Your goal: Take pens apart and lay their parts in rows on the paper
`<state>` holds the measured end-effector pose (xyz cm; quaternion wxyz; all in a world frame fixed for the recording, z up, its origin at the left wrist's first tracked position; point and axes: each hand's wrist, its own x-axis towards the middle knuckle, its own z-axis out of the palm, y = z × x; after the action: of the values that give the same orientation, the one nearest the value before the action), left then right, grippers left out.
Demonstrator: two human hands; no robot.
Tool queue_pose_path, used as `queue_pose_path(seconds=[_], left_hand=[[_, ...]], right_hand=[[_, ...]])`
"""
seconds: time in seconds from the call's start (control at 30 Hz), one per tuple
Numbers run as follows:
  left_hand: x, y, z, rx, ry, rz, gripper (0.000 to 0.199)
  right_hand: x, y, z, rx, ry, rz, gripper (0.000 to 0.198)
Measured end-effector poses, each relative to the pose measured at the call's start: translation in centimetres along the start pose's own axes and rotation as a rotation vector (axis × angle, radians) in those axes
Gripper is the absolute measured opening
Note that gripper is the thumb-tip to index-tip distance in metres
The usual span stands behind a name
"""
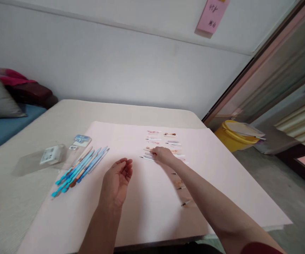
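My right hand (163, 155) reaches across the pink sheet (142, 197), its fingertips pinched together over the left column of small thin pen-like parts. What lies between those fingertips is too small to make out. Just below them rests a slim white refill-like stick (147, 158) with a dark tip. Palm up, my left hand (119, 180) hovers above the sheet with loosely bent fingers and nothing in it. Left of it lies a bunch of blue and brown pens (81, 169). Part of the right column of small parts (170, 134) is hidden under my right forearm.
A clear plastic case (53, 155) with a white label and a clear bag with a blue top (82, 138) lie at the left. A yellow bucket (232, 135) stands on the floor at right. Behind the table (126, 111) rises a white wall bearing a pink note (213, 16).
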<state>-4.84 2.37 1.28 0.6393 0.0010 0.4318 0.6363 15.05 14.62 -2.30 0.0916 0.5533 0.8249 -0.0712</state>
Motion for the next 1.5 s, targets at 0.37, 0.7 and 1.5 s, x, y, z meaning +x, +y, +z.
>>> queue_pose_path(seconds=[0.37, 0.7, 1.5], left_hand=[[-0.3, 0.1, 0.2, 0.006, -0.003, 0.012, 0.012], [-0.5, 0.4, 0.3, -0.01, 0.008, 0.01, 0.012], [0.8, 5.7, -2.7, -0.052, 0.066, 0.216, 0.011]], right_hand=[[-1.5, -1.3, 0.9, -0.036, 0.029, -0.048, 0.026], [-1.8, -1.8, 0.8, -0.101, 0.02, -0.068, 0.028], [-12.6, -10.3, 1.3, 0.115, 0.08, -0.151, 0.011]])
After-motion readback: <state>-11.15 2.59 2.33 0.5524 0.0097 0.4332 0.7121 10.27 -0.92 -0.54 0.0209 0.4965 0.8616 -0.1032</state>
